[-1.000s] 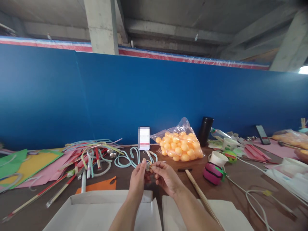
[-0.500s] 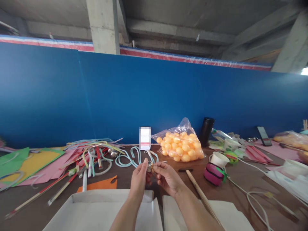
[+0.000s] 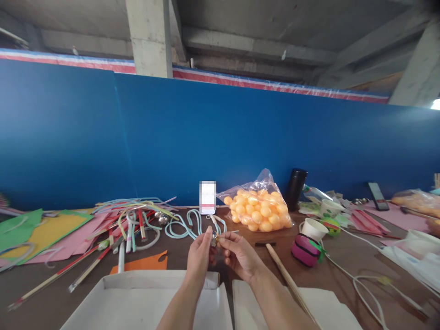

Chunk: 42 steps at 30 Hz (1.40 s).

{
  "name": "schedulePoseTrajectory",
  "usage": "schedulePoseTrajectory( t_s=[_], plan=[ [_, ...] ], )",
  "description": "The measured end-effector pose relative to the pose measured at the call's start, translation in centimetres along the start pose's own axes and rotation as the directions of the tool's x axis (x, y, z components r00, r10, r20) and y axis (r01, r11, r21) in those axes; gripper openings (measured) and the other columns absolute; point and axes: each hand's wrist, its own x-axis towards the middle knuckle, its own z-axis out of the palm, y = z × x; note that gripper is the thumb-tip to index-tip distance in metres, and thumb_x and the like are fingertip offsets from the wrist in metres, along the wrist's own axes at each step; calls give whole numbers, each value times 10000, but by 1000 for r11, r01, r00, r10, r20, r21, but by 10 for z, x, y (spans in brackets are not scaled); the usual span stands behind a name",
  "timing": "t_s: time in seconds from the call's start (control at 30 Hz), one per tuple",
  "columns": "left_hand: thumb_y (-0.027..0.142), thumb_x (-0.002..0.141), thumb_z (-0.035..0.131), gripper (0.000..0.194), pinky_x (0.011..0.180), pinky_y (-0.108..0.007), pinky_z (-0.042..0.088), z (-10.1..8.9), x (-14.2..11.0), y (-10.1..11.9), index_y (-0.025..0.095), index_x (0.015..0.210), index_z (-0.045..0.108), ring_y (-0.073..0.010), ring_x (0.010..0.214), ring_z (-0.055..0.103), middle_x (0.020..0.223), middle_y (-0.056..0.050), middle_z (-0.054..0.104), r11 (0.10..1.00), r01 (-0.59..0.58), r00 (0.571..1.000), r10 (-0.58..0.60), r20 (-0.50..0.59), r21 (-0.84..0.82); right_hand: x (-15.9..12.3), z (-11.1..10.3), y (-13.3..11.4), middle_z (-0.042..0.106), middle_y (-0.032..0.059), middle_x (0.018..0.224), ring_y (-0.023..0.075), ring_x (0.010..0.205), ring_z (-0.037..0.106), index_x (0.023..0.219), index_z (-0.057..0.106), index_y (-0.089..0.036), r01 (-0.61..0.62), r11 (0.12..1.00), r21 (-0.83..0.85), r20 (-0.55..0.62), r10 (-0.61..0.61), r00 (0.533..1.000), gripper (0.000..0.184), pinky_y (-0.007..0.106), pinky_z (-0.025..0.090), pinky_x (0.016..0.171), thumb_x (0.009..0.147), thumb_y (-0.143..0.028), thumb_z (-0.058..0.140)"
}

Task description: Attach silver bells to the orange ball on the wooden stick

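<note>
Both my hands meet above the middle of the table, just beyond the white box. Between the thumb and fingers of my left hand (image 3: 198, 256) is a small, shiny, bell-like metal piece (image 3: 213, 239). My right hand (image 3: 239, 254) pinches at the same piece from the right, where a gold-coloured bit shows at its fingertips. A thin tip sticks up beyond the right fingers; I cannot tell what it belongs to. Pale blue cords (image 3: 180, 227) lie looped behind my left hand. The fingers hide much of the held piece.
A bag of orange balls (image 3: 256, 211) stands behind my right hand. White box (image 3: 144, 277) and wooden stick (image 3: 287, 275) lie near my forearms. Left are coloured papers (image 3: 65, 233), tubes and silver balls (image 3: 161, 217). Right are a paper cup (image 3: 314, 228), purple pouch (image 3: 304, 250) and white cable (image 3: 354, 277).
The metal piece has turned slightly between my fingers. Both hands stay in nearly the same place, and the view has shifted very little.
</note>
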Motion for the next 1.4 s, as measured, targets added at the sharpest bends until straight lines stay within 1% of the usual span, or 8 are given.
schedulePoseTrajectory(
  t_s=[0.2, 0.5, 0.67, 0.77, 1.07, 1.4],
  plan=[
    [654, 649, 576, 484, 340, -207, 326, 0, -2, 1, 172, 638, 526, -79, 352, 371, 441, 36, 480, 1000, -7, 1000, 7, -2, -2, -1, 1, -1, 580, -38, 608, 23, 427, 419, 735, 639, -147, -4, 1000, -3, -8, 4, 1000, 218, 110, 376, 356, 634, -254, 800],
    [640, 647, 583, 476, 340, -210, 333, 0, -1, 1, 167, 655, 535, -77, 348, 375, 450, 34, 492, 1000, -4, 1000, 4, -1, 2, 0, 0, 1, 587, -36, 620, 23, 432, 425, 749, 639, -148, -12, 1000, -2, -9, 11, 1000, 230, 120, 376, 372, 635, -265, 800],
    [644, 641, 591, 480, 342, -209, 335, 0, -1, 1, 167, 652, 534, -76, 350, 371, 447, 37, 490, 1000, -2, 1000, 2, 23, -17, 0, 0, 0, 591, -33, 624, 25, 437, 425, 752, 642, -148, 0, 1000, -4, -4, 0, 1000, 237, 122, 367, 376, 629, -273, 802],
    [647, 644, 588, 482, 343, -207, 331, 0, -1, 2, 168, 645, 533, -73, 350, 369, 450, 39, 488, 1000, -9, 1000, 9, 12, -21, -1, 1, 0, 590, -31, 627, 26, 436, 421, 740, 638, -150, -5, 1000, -16, -5, 5, 1000, 241, 125, 364, 374, 625, -282, 804],
    [647, 638, 592, 484, 349, -205, 335, 0, -2, 0, 167, 624, 530, -75, 362, 384, 461, 34, 490, 998, -49, 999, 50, 19, -31, -1, 1, 0, 581, -27, 630, 29, 442, 405, 725, 624, -149, 14, 1000, -21, 20, -13, 1000, 218, 128, 351, 377, 650, -273, 788],
    [636, 654, 587, 474, 347, -207, 335, 1, -4, 4, 168, 615, 521, -72, 356, 372, 452, 35, 496, 999, -31, 999, 32, 21, -34, -2, 0, 1, 585, -24, 643, 29, 454, 403, 740, 630, -149, 18, 1000, -19, 27, -17, 999, 211, 132, 340, 392, 660, -274, 780]
  ],
)
